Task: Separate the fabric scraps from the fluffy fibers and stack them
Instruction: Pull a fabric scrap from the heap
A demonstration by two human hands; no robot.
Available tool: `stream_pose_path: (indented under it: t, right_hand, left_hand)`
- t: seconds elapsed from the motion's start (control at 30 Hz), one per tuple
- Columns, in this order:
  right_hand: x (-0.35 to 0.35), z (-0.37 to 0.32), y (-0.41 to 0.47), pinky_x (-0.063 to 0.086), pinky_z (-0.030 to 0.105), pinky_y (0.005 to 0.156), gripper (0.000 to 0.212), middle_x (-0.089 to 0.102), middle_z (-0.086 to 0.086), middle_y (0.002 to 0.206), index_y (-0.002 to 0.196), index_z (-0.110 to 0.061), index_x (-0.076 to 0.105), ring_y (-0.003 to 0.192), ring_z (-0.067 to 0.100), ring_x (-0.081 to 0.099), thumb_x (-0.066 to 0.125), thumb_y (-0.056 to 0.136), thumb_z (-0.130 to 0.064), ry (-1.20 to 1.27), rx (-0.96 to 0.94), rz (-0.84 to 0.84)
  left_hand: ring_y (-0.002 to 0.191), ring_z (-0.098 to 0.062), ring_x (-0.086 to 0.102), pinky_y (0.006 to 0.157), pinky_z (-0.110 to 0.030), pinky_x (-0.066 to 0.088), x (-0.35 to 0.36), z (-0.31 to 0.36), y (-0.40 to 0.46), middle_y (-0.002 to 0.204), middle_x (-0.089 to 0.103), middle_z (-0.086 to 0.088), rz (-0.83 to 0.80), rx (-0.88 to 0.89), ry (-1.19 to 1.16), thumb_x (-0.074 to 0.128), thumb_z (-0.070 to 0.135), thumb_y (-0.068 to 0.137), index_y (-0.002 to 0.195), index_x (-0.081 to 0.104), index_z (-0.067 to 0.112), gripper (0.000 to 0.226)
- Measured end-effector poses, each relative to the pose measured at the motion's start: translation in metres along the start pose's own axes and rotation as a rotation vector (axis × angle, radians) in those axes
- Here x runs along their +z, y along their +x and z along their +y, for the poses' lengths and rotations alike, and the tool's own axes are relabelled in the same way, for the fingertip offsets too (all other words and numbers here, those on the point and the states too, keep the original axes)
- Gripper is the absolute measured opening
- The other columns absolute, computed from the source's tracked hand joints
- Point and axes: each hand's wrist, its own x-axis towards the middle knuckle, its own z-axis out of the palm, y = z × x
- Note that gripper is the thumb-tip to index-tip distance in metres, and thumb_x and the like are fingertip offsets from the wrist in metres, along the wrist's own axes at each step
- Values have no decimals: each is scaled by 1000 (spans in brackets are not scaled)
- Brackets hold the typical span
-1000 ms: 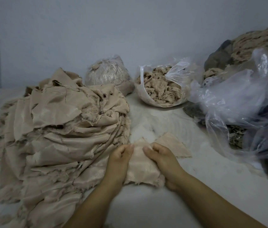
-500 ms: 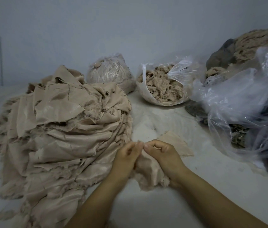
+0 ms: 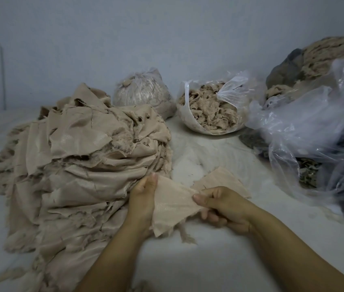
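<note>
Hands first: left hand pinches the top corner of one scrap; right hand grips its right edge, thumb on top. Scrap is held stretched between them just above the sheet, in front of the stack. Fibers dangle from its lower edge. Judged light, limp, likely to fray; corners and edges give the best hold, and the fluff should pull off with a gentle tug. One more scrap lies flat just behind the right hand. One tall stack at left, many layers, uncounted. Farther back: two bags holding fibers, one closed, one open. Loose plastic and a dark heap at right.
</note>
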Motion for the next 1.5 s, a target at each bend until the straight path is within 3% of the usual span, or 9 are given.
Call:
stream_pose_path:
  t: [0.23, 0.4, 0.53, 0.67, 0.87, 1.0, 1.13, 1.33, 1.5]
  right_hand:
    - [7, 12, 18, 28, 20, 36, 45, 51, 0, 48, 56, -17, 51, 39, 10, 38, 49, 99, -29, 85, -188, 461]
    - [15, 15, 22, 57, 32, 54, 38, 55, 6, 62, 69, -6, 49, 57, 16, 58, 45, 100, -26, 54, -329, 648]
    - [16, 9, 24, 49, 29, 61, 34, 52, 3, 66, 73, -11, 48, 65, 22, 53, 40, 102, -26, 300, -370, 695]
    - [2, 2, 16, 46, 29, 66, 27, 54, 6, 69, 78, -12, 54, 66, 20, 53, 47, 99, -28, 316, -314, 587]
    - [15, 4, 15, 46, 12, 58, 19, 65, -5, 71, 84, -15, 65, 66, 3, 60, 55, 94, -26, 5, -382, 437]
    - [4, 7, 14, 50, 20, 57, 55, 65, 0, 67, 86, -13, 66, 62, 8, 63, 45, 83, -64, 189, -225, 363]
    - [-3, 9, 10, 57, 36, 75, 41, 71, 18, 104, 103, -2, 68, 94, 29, 69, 71, 75, -32, 342, -210, 188]
    - [-37, -3, 22, 54, 22, 53, 11, 72, 11, 76, 88, -3, 67, 62, 13, 67, 70, 83, -13, 444, -372, 688]
    - [-62, 6, 35, 52, 35, 88, 35, 67, 2, 96, 121, -17, 61, 88, 18, 65, 67, 87, -18, 45, -267, 944]
  left_hand:
    - [96, -30, 60, 93, -48, 47, 13, -8, -4, 109, 62, -27, 83, 63, -2, 41, 30, 100, 109, 59, 0, 36]
    - [75, -14, 56, 66, -19, 47, 11, -15, -2, 78, 62, -2, 150, 206, 111, 40, 28, 100, 80, 58, 14, 31]
    - [64, -18, 48, 63, -34, 40, 11, -20, 1, 61, 53, 0, 175, 198, 175, 42, 23, 100, 66, 53, 14, 37]
    - [56, -18, 43, 55, -30, 38, 2, -15, 5, 55, 48, -1, 272, 197, 147, 42, 26, 100, 63, 49, 13, 40]
    - [83, -6, 65, 71, -18, 48, 24, -2, -5, 90, 67, 9, -451, 61, 354, 79, 38, 67, 109, 61, 28, 47]
    - [61, -11, 55, 60, -21, 44, 40, 6, -4, 61, 61, 8, -251, 127, 345, 69, 15, 84, 70, 63, 19, 17]
    - [61, -18, 47, 59, -31, 40, 47, 21, 5, 68, 53, -9, -138, 48, 122, 65, 11, 87, 75, 52, 11, 18]
    - [46, -15, 61, 40, -23, 51, 63, 25, 16, 72, 62, -10, -101, -123, 53, 57, 5, 92, 88, 50, 12, 11]
    - [43, -14, 63, 42, -21, 51, 77, 2, 17, 57, 65, -11, -134, -211, 183, 45, 9, 99, 88, 52, 6, 14]
